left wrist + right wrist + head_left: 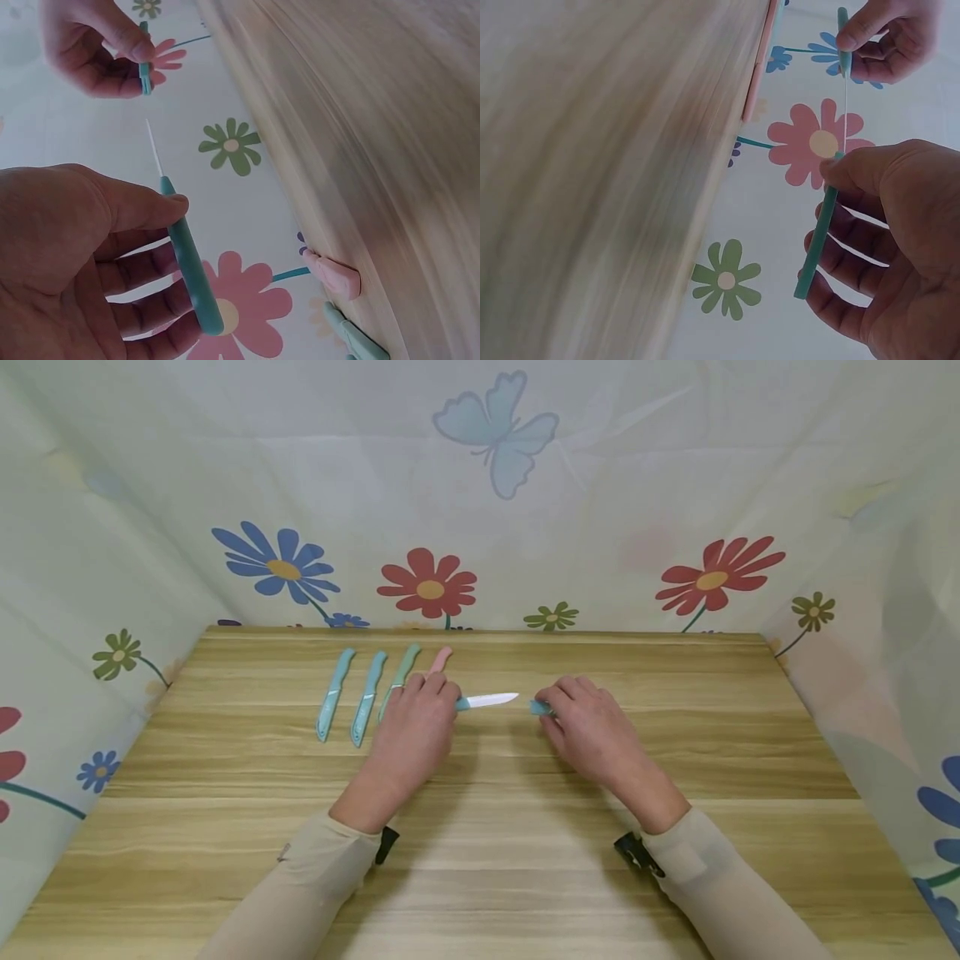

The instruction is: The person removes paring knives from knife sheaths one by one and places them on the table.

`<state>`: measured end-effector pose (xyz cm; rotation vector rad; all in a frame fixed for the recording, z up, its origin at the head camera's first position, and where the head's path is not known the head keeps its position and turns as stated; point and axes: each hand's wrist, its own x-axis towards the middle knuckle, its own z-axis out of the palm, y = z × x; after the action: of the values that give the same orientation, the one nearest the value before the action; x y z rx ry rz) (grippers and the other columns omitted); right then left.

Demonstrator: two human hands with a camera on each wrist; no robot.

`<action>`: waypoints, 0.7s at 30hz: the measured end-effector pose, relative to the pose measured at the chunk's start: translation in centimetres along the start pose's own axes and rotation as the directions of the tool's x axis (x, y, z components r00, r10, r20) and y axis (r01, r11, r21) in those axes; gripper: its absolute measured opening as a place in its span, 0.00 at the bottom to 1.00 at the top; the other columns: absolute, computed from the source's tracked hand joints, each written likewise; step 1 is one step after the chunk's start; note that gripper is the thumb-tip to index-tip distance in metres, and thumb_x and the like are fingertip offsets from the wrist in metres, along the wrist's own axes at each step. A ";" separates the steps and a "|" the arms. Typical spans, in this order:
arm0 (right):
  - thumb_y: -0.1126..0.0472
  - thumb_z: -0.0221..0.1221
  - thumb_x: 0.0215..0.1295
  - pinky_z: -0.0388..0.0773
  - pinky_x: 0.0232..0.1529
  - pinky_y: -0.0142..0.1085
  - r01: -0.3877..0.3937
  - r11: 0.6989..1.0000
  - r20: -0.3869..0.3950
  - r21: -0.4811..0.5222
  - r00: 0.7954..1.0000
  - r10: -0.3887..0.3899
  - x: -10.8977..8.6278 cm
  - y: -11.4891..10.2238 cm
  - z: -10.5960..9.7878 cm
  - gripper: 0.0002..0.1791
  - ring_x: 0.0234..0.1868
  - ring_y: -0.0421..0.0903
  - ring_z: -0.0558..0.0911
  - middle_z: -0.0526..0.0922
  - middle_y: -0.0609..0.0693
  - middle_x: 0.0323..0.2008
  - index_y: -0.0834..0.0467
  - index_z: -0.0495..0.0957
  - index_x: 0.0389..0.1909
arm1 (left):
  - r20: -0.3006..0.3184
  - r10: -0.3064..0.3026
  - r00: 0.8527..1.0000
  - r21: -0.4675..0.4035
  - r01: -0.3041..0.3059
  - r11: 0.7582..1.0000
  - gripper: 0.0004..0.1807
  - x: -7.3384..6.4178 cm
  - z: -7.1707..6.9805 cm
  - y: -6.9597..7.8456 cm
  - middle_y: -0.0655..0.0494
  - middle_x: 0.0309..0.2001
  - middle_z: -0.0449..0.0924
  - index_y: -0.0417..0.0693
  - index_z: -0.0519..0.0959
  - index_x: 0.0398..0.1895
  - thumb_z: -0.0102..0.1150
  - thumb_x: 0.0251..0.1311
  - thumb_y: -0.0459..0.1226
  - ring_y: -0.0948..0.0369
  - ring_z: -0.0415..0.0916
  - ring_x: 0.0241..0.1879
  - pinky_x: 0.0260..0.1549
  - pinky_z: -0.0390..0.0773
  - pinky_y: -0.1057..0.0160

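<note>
In the head view my left hand point(416, 718) pinches the blue-green handle of a small knife point(491, 700), its bare white blade pointing right. The left wrist view shows the handle point(193, 270) lying along the fingers, with the thumb pressed near the blade end. Facing it, my right hand point(592, 727) grips a blue-green blade sheath point(538, 707) between thumb and fingers. A short gap parts the blade tip from the sheath in the head view. Along the right hand's fingers, the sheath point(817, 240) lines up with the blade in the right wrist view.
Left of my hands, two sheathed blue knives point(333, 697) point(369, 697) lie side by side on the wooden table point(525, 877). A green knife point(409, 662) and a pink knife point(442, 658) are partly behind my left hand. A flower-printed curtain point(600, 485) surrounds the table's back and sides.
</note>
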<state>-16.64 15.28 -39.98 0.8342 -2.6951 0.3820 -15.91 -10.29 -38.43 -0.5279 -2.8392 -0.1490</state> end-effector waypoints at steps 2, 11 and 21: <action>0.61 0.70 0.71 0.81 0.47 0.50 -0.009 1.000 0.004 0.010 1.000 0.009 0.0 0.0 0.0 0.13 0.49 0.55 0.81 0.84 0.53 0.46 0.61 0.84 0.52 | -0.001 -0.003 1.000 -0.004 0.003 1.000 0.09 0.0 0.0 0.0 0.47 0.49 0.83 0.41 0.85 0.47 0.70 0.68 0.35 0.46 0.78 0.48 0.44 0.81 0.46; 0.65 0.70 0.67 0.83 0.48 0.49 -0.033 0.999 -0.006 0.011 0.999 0.033 -0.1 0.5 -0.5 0.13 0.47 0.56 0.83 0.85 0.56 0.45 0.64 0.84 0.50 | 0.004 -0.027 1.000 -0.028 0.027 0.999 0.07 0.2 0.1 -0.1 0.45 0.57 0.83 0.40 0.83 0.46 0.64 0.71 0.34 0.46 0.77 0.47 0.41 0.82 0.47; 0.65 0.70 0.68 0.83 0.51 0.52 -0.143 0.989 0.023 0.020 0.989 0.143 -0.5 1.4 -1.6 0.14 0.47 0.57 0.83 0.85 0.59 0.47 0.66 0.83 0.51 | 0.029 -0.030 0.999 -0.086 0.033 0.996 0.08 0.5 0.3 1.3 0.46 0.42 0.79 0.36 0.78 0.45 0.63 0.70 0.33 0.49 0.77 0.43 0.35 0.82 0.53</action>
<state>-16.73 17.14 -38.91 0.6560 -2.7848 0.4377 -15.91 -8.87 -38.50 -0.5066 -2.8796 -0.2737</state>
